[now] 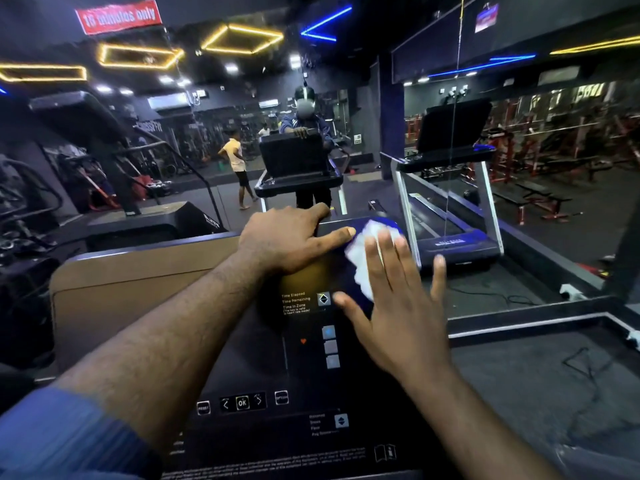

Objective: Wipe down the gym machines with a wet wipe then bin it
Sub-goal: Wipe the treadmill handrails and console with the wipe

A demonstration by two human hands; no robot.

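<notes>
— How was the left hand [287, 240] placed?
— It was laid palm down at the end of a bare forearm, which was stretched forward from the lower left. A blue sleeve [69, 434] was seen above the elbow. The fingers were hooked over the top edge of the console [249, 355], and the thumb was stretched out to the right.
— And the right hand [398, 306]?
— It was held flat, palm down, with the fingers [372, 261] straight and spread. The wipe [360, 268] was pressed beneath them. The thumb was splayed to the left. The bare forearm was extended from the lower right, and the two hands were seen just apart.
</notes>
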